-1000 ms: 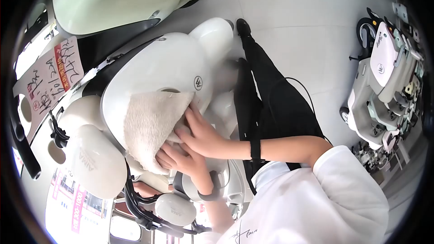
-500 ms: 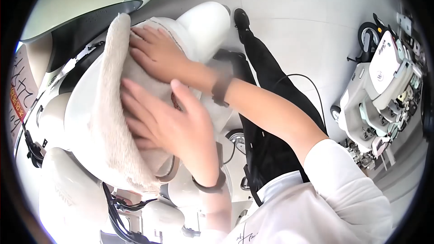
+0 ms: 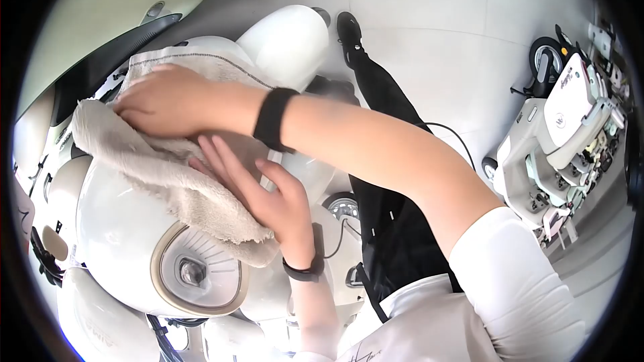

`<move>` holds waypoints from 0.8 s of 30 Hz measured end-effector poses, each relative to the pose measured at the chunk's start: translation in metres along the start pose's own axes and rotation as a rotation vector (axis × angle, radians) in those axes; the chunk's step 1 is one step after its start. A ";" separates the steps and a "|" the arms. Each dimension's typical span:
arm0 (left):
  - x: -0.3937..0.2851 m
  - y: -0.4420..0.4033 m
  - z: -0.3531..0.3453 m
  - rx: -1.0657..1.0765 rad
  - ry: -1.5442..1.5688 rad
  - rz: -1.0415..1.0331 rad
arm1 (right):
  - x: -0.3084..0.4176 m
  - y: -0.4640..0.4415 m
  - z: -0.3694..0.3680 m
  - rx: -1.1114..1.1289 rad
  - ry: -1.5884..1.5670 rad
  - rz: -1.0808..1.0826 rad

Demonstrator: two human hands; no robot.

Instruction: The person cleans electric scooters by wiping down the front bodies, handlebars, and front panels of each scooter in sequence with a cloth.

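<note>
A beige towel point(image 3: 201, 204) lies bunched across the glossy white body of a scooter point(image 3: 111, 228), with a stitched hem along its upper edge. My right hand point(image 3: 164, 100) is on the towel's upper left part, its fingers bent over a fold. Lower down, my left hand point(image 3: 265, 194) rests against the towel with fingers stretched out and thumb apart; some fingertips are hidden by the fold. Below the towel shows a round headlight point(image 3: 192, 273) with a beige rim. Dark bands circle both wrists.
A pale green scooter body point(image 3: 114, 20) fills the upper left. A white rounded part point(image 3: 288, 43) stands above the towel. At the right are rows of small scooter models point(image 3: 567, 114). My black-trousered legs point(image 3: 396, 134) reach up over the grey floor point(image 3: 429, 0).
Both hands and the towel have moved across the scooter body, lately toward the upper left. The headlight, covered before, is now uncovered. My right hand's fingers are more bent than half a second ago.
</note>
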State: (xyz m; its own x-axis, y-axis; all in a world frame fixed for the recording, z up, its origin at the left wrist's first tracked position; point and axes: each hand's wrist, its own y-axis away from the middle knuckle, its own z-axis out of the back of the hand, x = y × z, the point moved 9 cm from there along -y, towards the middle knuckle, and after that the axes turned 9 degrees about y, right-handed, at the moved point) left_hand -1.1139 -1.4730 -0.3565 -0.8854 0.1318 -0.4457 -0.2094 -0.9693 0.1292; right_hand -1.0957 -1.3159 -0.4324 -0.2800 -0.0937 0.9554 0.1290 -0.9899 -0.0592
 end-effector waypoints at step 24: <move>0.097 0.100 -0.076 0.368 0.015 0.025 | 0.035 0.089 -0.016 -0.070 -0.002 0.048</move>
State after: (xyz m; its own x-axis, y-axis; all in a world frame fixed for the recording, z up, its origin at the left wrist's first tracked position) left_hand -1.1888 -1.5727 -0.4542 -0.8867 0.1034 -0.4506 -0.3251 -0.8324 0.4488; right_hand -1.1089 -1.4090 -0.4085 -0.2735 -0.1410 0.9515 0.0753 -0.9893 -0.1250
